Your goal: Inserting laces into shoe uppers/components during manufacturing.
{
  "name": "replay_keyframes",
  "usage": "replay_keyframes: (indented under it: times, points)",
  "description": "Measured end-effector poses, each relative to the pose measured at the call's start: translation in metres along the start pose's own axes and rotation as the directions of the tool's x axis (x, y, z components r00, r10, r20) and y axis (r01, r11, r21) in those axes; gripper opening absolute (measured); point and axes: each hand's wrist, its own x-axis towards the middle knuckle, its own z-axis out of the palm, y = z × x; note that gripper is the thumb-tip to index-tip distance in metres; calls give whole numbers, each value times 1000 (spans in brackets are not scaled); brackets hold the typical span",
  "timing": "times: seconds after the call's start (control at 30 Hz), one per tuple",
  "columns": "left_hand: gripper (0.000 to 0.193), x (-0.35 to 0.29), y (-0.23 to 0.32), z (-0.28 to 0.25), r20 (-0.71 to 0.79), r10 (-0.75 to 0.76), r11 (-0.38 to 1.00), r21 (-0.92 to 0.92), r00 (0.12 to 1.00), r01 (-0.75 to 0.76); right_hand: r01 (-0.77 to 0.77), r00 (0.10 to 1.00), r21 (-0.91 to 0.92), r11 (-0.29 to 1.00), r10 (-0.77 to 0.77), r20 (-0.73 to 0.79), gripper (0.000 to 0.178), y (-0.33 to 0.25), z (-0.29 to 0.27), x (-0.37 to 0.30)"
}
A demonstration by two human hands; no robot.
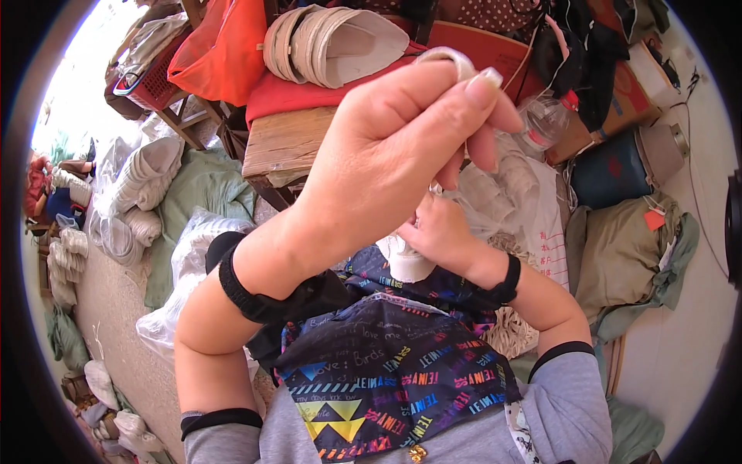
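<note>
My left hand (410, 131) is raised in front of me, its fingers curled and the thumb pressed over them. A pale band (447, 56) circles a finger at the top of this hand. Anything pinched there is too small or hidden to make out. Lower and farther back, my right hand (448, 232) is closed on a white shoe (410, 267) above my lap. Its rounded pale end shows below the fingers; the left hand and wrist hide part of it. A dark apron with colourful print (402, 363) covers my front.
Nested cream shoe uppers (332, 46) lie on red cloth over a wooden stool (282, 143), beside an orange bag (220, 54). A clear plastic bottle (543, 124) and a blue cylinder (610, 174) stand right. Bagged white shoes (143, 178) lie on the left floor.
</note>
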Motion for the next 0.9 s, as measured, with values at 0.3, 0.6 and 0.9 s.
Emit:
replay_keyframes:
  times: [0.3, 0.6, 0.9]
  points:
    - [21, -35, -54, -132, -463, -248, 880, -475, 851, -2, 52, 972, 875, 482, -227, 68, 28, 41, -72, 50]
    - [14, -102, -108, -198, -771, -287, 919, -389, 569, -64, -33, 948, 829, -559, 245, 203, 19, 130, -90, 65]
    - [20, -99, -162, -60, -155, -190, 822, 514, 969, 244, -511, 853, 755, 411, 349, 387, 15, 90, -62, 31]
